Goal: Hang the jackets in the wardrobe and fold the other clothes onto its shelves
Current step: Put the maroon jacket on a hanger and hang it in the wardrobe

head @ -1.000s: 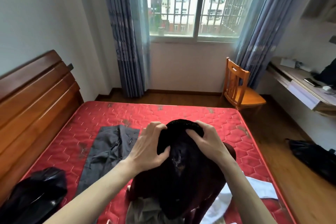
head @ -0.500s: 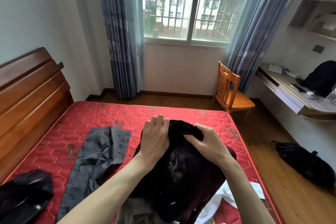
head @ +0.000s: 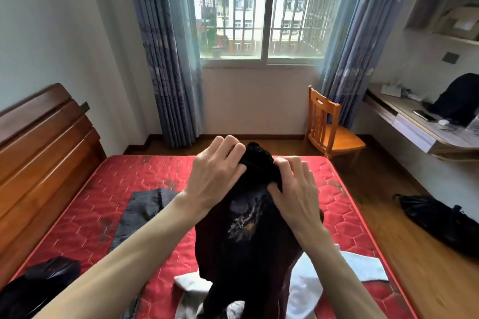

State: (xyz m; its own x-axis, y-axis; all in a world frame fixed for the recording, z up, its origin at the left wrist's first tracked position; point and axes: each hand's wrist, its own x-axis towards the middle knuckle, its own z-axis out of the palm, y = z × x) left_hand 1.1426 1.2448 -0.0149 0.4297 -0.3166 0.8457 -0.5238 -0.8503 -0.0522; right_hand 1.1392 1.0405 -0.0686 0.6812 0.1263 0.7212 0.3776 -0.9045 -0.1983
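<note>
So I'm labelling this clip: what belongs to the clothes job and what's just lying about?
Job: dark printed garment held by left hand and right hand; grey trousers; white garment.
Lying about: wooden chair; phone; black bag.

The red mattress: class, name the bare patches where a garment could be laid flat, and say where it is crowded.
Free: the far strip of the red mattress toward the window, and its right side along the floor edge. A smaller patch lies between the headboard and the grey garment. Crowded: the near end, with white clothes and a black bag.
</note>
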